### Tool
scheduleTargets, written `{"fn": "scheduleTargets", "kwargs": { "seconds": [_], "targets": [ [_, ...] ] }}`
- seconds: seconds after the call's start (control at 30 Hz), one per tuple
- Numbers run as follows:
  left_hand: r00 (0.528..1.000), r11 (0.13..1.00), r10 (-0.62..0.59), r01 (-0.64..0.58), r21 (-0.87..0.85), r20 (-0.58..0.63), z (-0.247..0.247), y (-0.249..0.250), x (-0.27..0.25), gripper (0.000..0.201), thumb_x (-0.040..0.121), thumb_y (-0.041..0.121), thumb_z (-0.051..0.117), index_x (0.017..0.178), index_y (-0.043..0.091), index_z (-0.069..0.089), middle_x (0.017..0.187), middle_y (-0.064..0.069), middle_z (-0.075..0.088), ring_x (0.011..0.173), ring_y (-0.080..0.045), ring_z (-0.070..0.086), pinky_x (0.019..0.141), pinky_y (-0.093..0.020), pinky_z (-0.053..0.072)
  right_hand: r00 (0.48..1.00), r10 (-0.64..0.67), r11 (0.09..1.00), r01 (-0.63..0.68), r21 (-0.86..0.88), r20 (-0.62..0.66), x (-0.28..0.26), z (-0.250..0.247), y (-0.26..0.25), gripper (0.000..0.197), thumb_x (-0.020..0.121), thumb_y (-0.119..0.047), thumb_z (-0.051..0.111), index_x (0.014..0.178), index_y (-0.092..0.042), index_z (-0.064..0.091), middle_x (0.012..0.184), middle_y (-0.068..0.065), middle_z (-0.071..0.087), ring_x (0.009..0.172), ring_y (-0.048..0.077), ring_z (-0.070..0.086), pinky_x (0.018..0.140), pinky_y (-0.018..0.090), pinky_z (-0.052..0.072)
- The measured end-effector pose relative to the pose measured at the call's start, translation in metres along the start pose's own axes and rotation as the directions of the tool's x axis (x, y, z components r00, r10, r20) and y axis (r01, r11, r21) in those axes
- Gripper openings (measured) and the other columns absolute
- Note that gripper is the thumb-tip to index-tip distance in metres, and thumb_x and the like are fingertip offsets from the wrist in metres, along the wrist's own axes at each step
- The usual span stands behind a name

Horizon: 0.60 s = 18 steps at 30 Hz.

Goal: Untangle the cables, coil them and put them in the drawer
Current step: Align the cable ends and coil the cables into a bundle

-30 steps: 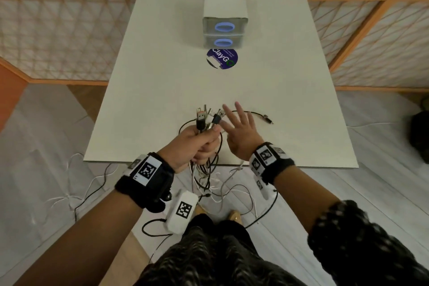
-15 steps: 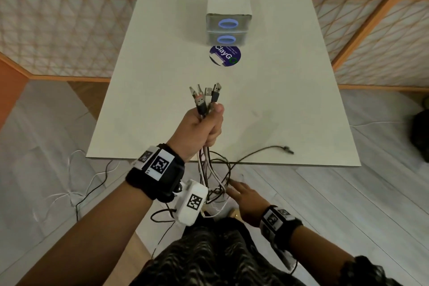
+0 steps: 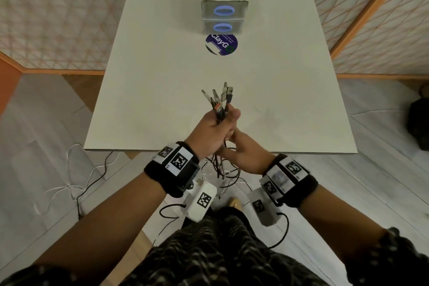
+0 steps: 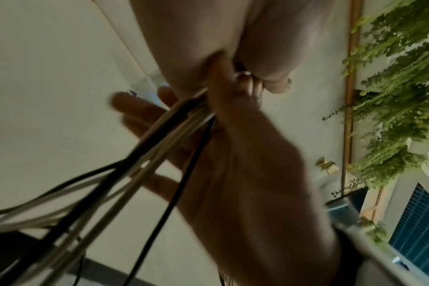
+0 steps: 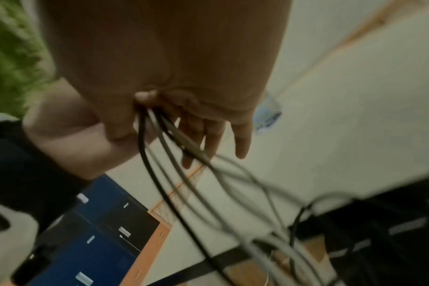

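Over the table's front, my left hand (image 3: 218, 126) grips a bundle of black and white cables (image 3: 220, 100), their plug ends fanning up out of the fist. The strands hang below it past the table edge (image 4: 159, 139). My right hand (image 3: 243, 154) sits directly under the left fist. In the wrist views its fingers (image 5: 241, 143) are straight and spread, with the cables (image 5: 164, 164) running across its palm (image 4: 245, 183) beside the thumb. The small grey drawer unit (image 3: 224, 7), two drawers with blue ring handles, stands shut at the table's far end.
A round purple sticker (image 3: 221, 44) lies in front of the drawers on the white table (image 3: 151, 81). An orange-framed lattice railing (image 3: 58, 25) surrounds the table. Thin wires (image 3: 76, 183) trail on the floor at left, and a dark object (image 3: 417, 123) sits at right.
My right hand rose from below the table edge to just beneath the left fist. The loose cable end that lay near the table's front has left the tabletop.
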<state>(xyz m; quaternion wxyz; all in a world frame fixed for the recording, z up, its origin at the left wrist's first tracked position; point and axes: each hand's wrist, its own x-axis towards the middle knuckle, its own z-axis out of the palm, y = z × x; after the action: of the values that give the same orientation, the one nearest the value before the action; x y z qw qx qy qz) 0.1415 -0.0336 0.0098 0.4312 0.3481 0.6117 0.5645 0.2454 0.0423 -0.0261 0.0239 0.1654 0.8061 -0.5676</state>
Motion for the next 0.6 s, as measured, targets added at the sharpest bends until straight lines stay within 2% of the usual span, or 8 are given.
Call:
{"fn": "scheduleTargets", "kwargs": {
  "seconds": [0.1, 0.2, 0.23, 0.3, 0.37, 0.43, 0.5, 0.6],
  "targets": [
    [0.999, 0.999, 0.039, -0.039, 0.020, -0.026, -0.002, 0.006, 0.003, 0.045, 0.087, 0.049, 0.039, 0.060, 0.014, 0.032, 0.049, 0.009, 0.028, 0.049, -0.014, 0.026, 0.050, -0.020, 0.028, 0.996, 0.083, 0.997, -0.082, 0.012, -0.023, 0.003, 0.018, 0.004, 0.024, 0.096, -0.026, 0.046, 0.107, -0.007, 0.055, 0.096, 0.002, 0.067, 0.085, 0.016, 0.062, 0.083, 0.036, 0.051],
    [0.996, 0.989, 0.091, -0.089, 0.117, -0.013, -0.008, -0.001, 0.002, 0.053, 0.083, 0.062, 0.041, 0.066, 0.013, 0.042, 0.062, -0.001, 0.040, 0.060, -0.016, 0.040, 0.064, -0.020, 0.037, 0.996, 0.084, 0.995, -0.083, -0.062, 0.012, 0.002, 0.026, 0.009, 0.017, 0.098, -0.021, 0.040, 0.096, -0.008, 0.051, 0.083, 0.001, 0.063, 0.078, 0.025, 0.063, 0.075, 0.035, 0.051],
    [0.997, 0.987, 0.076, -0.072, 0.146, -0.023, -0.010, -0.006, 0.002, 0.047, 0.085, 0.060, 0.048, 0.074, 0.014, 0.049, 0.069, 0.000, 0.047, 0.068, -0.012, 0.047, 0.073, -0.019, 0.041, 0.998, 0.062, 0.996, -0.062, -0.072, 0.010, 0.002, 0.026, 0.009, 0.012, 0.098, -0.018, 0.039, 0.093, -0.011, 0.048, 0.083, 0.002, 0.062, 0.075, 0.022, 0.062, 0.072, 0.033, 0.051],
    [0.999, 0.986, -0.010, 0.016, 0.169, -0.038, -0.014, -0.016, 0.001, 0.033, 0.084, 0.045, 0.061, 0.098, 0.015, 0.055, 0.089, 0.005, 0.060, 0.089, -0.007, 0.057, 0.089, -0.020, 0.043, 0.999, 0.032, 0.995, -0.034, -0.089, -0.028, 0.004, 0.027, 0.013, 0.010, 0.097, -0.012, 0.038, 0.091, -0.017, 0.043, 0.075, -0.001, 0.059, 0.062, 0.003, 0.056, 0.061, 0.019, 0.045],
    [0.993, 0.978, -0.104, 0.113, 0.173, -0.062, -0.017, -0.024, -0.002, 0.027, 0.087, 0.034, 0.061, 0.106, 0.015, 0.056, 0.099, 0.007, 0.066, 0.100, -0.009, 0.061, 0.094, -0.027, 0.044, 0.995, 0.028, 0.994, -0.037, -0.102, -0.092, 0.004, 0.028, 0.017, 0.013, 0.096, -0.007, 0.038, 0.089, -0.017, 0.042, 0.069, -0.009, 0.052, 0.055, -0.004, 0.051, 0.054, 0.012, 0.037],
    [0.983, 0.984, -0.161, 0.166, 0.062, -0.084, -0.016, -0.027, -0.010, 0.016, 0.094, 0.028, 0.052, 0.087, 0.015, 0.058, 0.078, 0.007, 0.067, 0.085, -0.014, 0.065, 0.083, -0.035, 0.050, 0.994, 0.025, 0.994, -0.036, -0.106, -0.109, 0.003, 0.030, 0.020, 0.009, 0.095, -0.006, 0.038, 0.094, -0.011, 0.046, 0.071, -0.005, 0.054, 0.059, -0.001, 0.053, 0.056, 0.015, 0.039],
    [0.982, 0.984, -0.172, 0.168, -0.060, -0.077, -0.012, -0.027, -0.013, 0.034, 0.096, 0.030, 0.047, 0.065, 0.017, 0.049, 0.054, 0.009, 0.053, 0.056, -0.012, 0.053, 0.075, -0.034, 0.052, 0.997, 0.013, 0.990, -0.025, -0.139, -0.080, 0.001, 0.035, 0.026, 0.012, 0.096, -0.008, 0.038, 0.103, -0.007, 0.047, 0.080, 0.003, 0.058, 0.069, 0.015, 0.057, 0.064, 0.027, 0.046],
    [0.982, 0.984, -0.131, 0.113, -0.135, -0.137, -0.006, -0.024, -0.013, 0.037, 0.100, 0.025, 0.040, 0.063, 0.019, 0.038, 0.049, 0.011, 0.031, 0.045, -0.008, 0.028, 0.068, -0.028, 0.049, 1.000, -0.001, 0.979, -0.001, -0.205, -0.011, -0.005, 0.042, 0.044, 0.006, 0.095, -0.014, 0.044, 0.095, -0.011, 0.048, 0.081, 0.003, 0.055, 0.070, 0.018, 0.051, 0.066, 0.031, 0.041]
  ]
}}
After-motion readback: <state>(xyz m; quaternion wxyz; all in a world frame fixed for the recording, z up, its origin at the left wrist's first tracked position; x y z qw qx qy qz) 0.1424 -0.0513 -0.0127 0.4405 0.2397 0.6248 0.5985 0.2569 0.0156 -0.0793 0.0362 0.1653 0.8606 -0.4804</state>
